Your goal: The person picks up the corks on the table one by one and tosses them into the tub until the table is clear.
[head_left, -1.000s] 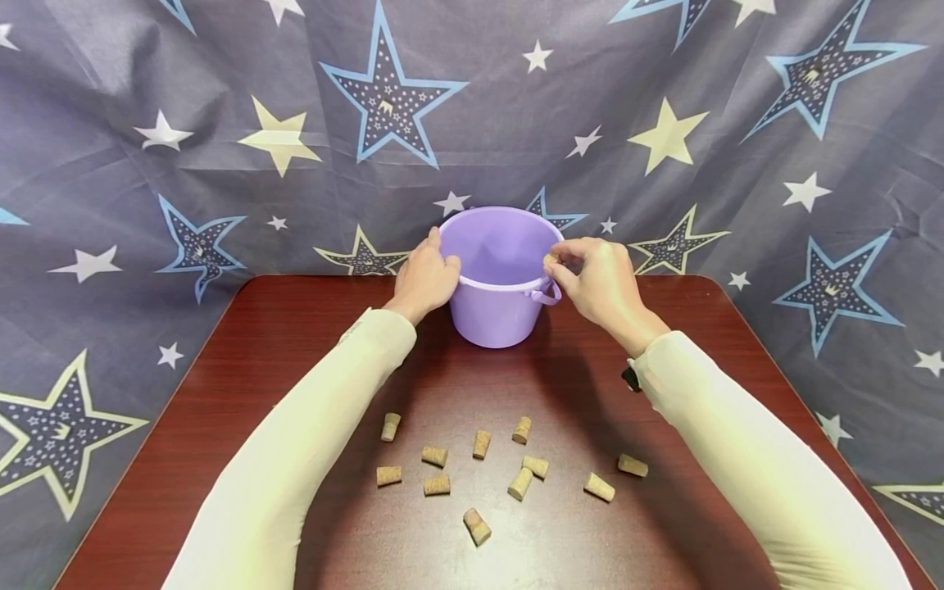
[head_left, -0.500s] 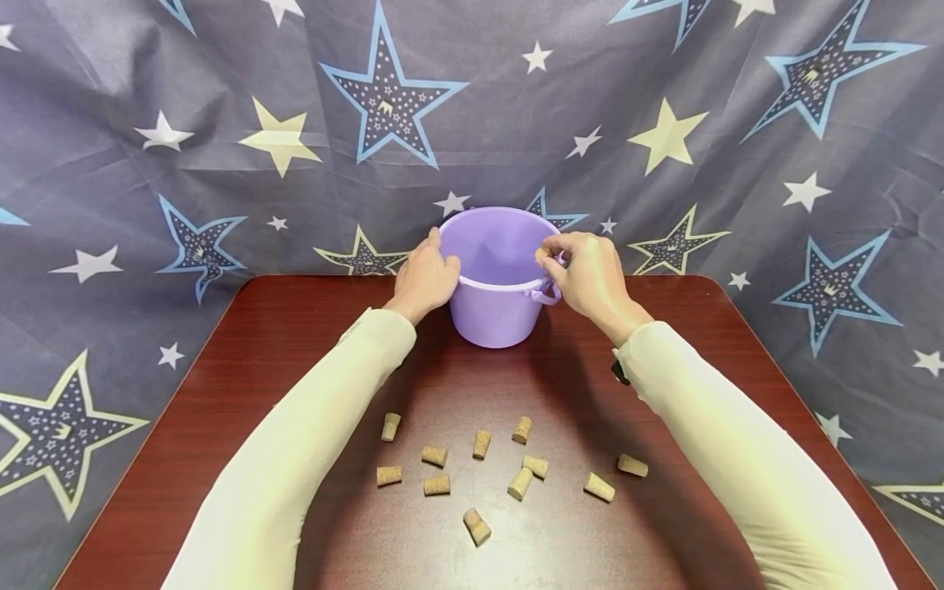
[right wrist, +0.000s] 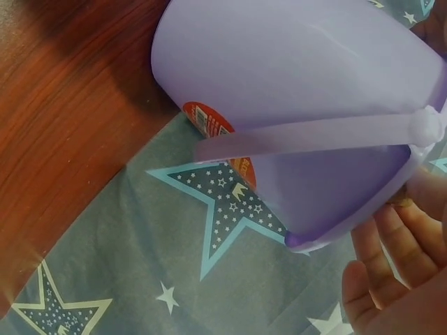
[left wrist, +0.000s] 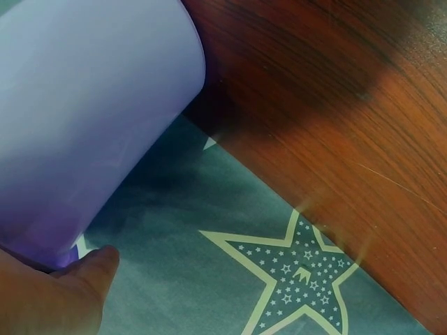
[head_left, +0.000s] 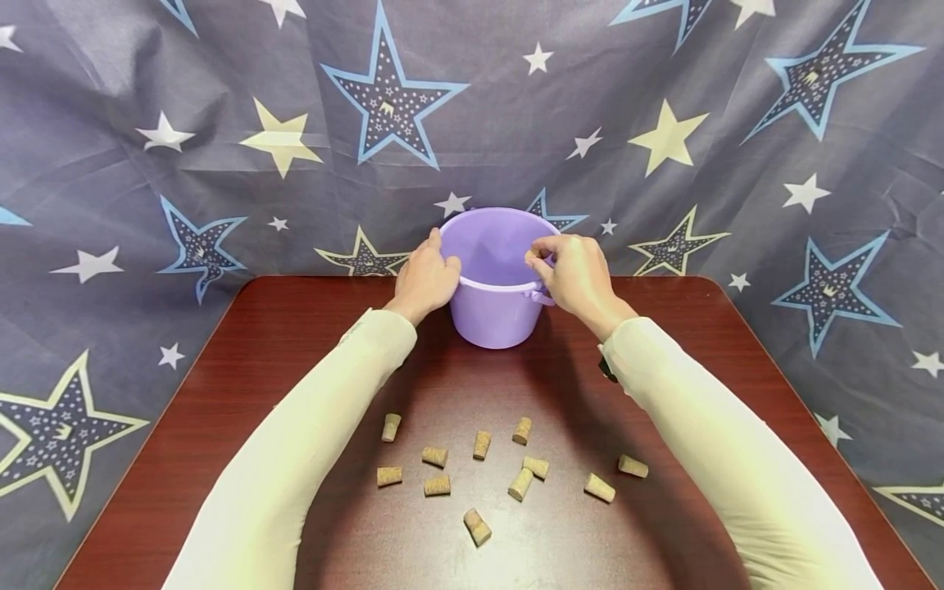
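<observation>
A purple bucket [head_left: 492, 315] stands upright at the back of the table, its handle [right wrist: 307, 136] hanging down the right side. My left hand [head_left: 428, 277] grips the bucket's left rim, thumb on the near side; in the left wrist view a finger [left wrist: 98, 269] shows beside the bucket wall. My right hand [head_left: 578, 274] is over the right rim, pinching a cork [head_left: 532, 255] between thumb and forefinger above the bucket's opening. The right wrist view shows the right fingers [right wrist: 405, 244] by the rim, with the cork mostly hidden. The bucket's floor is out of sight.
Several corks lie scattered on the red-brown table [head_left: 295, 328], among them one cork [head_left: 477, 527] nearest the front and one cork [head_left: 633, 466] at the right. A grey star-patterned cloth [head_left: 472, 98] hangs right behind the bucket.
My right hand has moved left with the cork, from the bucket's right rim to over its opening. The left hand and the corks on the table have stayed put.
</observation>
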Demonstrator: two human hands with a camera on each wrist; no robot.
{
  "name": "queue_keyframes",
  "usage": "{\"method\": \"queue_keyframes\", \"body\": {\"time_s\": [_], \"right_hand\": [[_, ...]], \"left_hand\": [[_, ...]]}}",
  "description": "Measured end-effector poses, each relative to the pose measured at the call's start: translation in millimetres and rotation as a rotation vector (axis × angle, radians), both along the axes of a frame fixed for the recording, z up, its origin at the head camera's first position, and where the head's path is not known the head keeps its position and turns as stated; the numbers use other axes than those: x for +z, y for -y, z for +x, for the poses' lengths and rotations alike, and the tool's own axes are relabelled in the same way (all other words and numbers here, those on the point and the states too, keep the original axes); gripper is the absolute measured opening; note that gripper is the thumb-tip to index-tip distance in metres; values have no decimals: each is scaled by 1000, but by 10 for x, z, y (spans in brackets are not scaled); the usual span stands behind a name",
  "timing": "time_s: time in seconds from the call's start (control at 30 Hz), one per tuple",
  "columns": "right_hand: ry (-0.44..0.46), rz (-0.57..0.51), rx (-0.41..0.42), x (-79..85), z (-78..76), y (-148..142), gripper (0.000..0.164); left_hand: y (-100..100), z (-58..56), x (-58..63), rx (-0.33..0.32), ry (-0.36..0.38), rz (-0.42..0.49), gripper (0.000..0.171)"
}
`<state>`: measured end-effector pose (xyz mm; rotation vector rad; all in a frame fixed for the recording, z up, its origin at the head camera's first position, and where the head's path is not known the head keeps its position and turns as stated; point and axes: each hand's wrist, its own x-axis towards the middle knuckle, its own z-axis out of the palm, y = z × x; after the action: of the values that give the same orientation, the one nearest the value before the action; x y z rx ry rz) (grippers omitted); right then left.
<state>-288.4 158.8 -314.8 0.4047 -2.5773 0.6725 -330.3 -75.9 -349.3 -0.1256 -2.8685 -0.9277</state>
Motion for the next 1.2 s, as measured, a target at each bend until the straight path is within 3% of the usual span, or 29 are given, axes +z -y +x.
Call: {"method": "queue_keyframes", "body": {"time_s": [0.13, 0.37, 0.7, 1.2], "right_hand": [[35, 14, 2, -15, -25, 11, 9], [42, 29, -12, -6, -20, -5, 32], [-13, -9, 25, -14, 56, -109, 34], [-106, -12, 78, -81, 331, -285, 36]], "left_hand": [[-3, -3, -7, 1, 0, -9, 73], [-6, -7, -18, 2, -7, -9, 73], [-2, -5, 0, -3, 5, -5, 72], [-3, -24, -14, 1, 5, 3, 73]]}}
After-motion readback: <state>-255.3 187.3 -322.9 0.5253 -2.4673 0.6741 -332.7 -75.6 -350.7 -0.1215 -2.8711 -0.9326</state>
